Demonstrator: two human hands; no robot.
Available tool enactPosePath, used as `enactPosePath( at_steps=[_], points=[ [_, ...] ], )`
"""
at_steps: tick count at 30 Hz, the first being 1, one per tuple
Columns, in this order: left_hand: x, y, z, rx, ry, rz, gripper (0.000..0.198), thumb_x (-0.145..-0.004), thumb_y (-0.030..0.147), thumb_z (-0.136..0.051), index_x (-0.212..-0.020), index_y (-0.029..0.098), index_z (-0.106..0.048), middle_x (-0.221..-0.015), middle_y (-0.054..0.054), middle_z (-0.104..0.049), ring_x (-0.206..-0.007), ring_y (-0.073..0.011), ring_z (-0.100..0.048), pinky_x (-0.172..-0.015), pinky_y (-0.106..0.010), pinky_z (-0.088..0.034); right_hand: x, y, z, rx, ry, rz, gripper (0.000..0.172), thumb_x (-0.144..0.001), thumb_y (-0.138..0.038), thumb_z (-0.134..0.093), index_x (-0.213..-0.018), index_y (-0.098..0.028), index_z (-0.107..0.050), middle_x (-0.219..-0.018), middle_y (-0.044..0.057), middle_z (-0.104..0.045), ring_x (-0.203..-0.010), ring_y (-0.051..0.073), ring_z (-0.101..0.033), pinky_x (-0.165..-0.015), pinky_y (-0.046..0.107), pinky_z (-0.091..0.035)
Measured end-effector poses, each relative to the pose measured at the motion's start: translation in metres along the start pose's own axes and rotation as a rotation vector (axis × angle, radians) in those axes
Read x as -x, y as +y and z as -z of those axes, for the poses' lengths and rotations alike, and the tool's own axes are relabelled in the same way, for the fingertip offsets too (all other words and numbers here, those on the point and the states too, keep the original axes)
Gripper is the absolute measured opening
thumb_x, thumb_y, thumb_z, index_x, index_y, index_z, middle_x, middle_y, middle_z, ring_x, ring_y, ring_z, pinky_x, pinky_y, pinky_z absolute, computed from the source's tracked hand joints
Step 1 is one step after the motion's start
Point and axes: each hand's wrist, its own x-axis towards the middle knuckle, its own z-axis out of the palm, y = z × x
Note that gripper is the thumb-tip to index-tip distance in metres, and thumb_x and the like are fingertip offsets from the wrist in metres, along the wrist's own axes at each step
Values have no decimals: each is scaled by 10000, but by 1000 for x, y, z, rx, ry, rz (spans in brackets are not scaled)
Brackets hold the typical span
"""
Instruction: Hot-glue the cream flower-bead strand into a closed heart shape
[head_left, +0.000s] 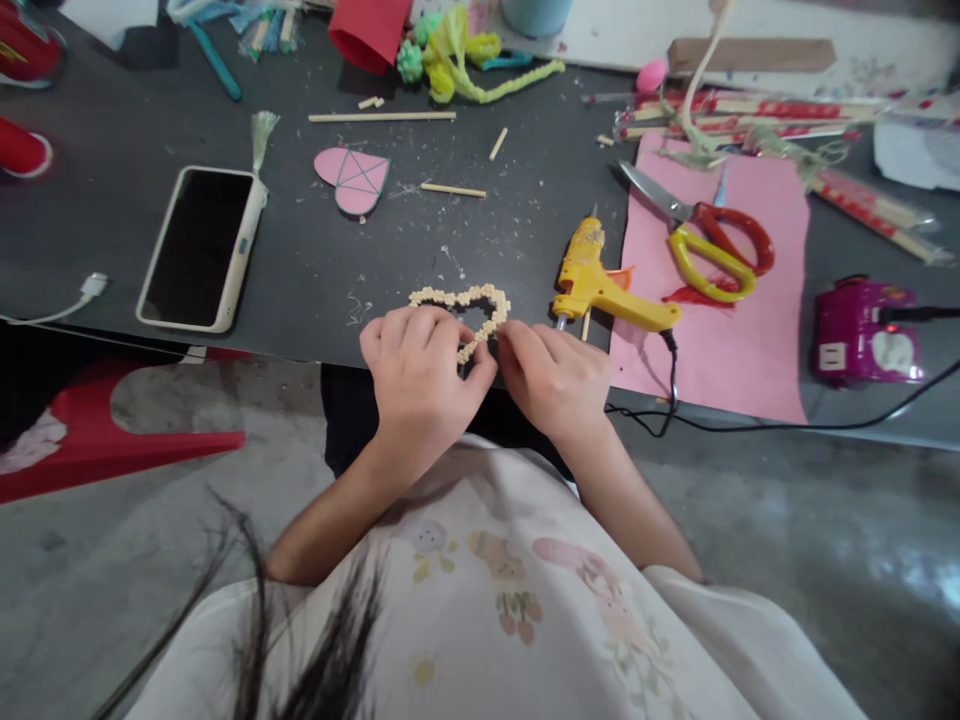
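A heart-shaped outline made of small pale wooden pieces (pixel 491 298) lies at the near edge of the dark table. My left hand (pixel 420 365) covers its left and lower parts, with thumb and fingers closed on the frame. Beside its right side, my right hand (pixel 555 375) has its fingertips pinched together close to the frame; whatever is between them is hidden. A yellow glue gun (pixel 592 280) rests just beyond my right hand, its cord running off the table edge. Further away lies a pink paper heart (pixel 354 180) with dark lines drawn on it.
Scissors (pixel 697 225) lie on a pink sheet (pixel 720 360) at the right, near a purple power adapter (pixel 866 332). A phone (pixel 201 250) is at the left. Thin wooden sticks (pixel 382 117), wrapped chopsticks (pixel 750 105) and yellow-green pipe-cleaner pieces (pixel 454 60) lie towards the back.
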Motion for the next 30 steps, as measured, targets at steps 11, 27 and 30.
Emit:
enactPosePath(
  at_steps=[11,27,30],
  points=[
    [1,-1,3,-25,39,-23,71,-852,237,-628,-785,222,-611,-900,-31,-697,-957,-244,-622,-895,-437,-393,8,24,18,-13,-48,-245,279,-980,-279,-412,-914,-178,-664,-704,51,-666,-648,175,-574,-605,301,-329],
    [10,-4,9,-5,9,-93,47,-836,198,-650,-820,225,-615,-921,-30,-711,-963,-245,-628,-922,-449,-376,44,1,32,-390,-292,-346,388,-970,-381,-542,-653,-185,-646,-583,2,-645,-540,110,-569,-538,245,-328],
    [13,-6,12,-4,9,-125,62,-825,186,-658,-826,231,-616,-930,-26,-718,-964,-247,-630,-921,-456,-377,45,-6,29,-524,-349,-404,230,-921,-338,-610,-764,-190,-693,-647,-10,-684,-577,106,-600,-571,226,-369]
  ],
)
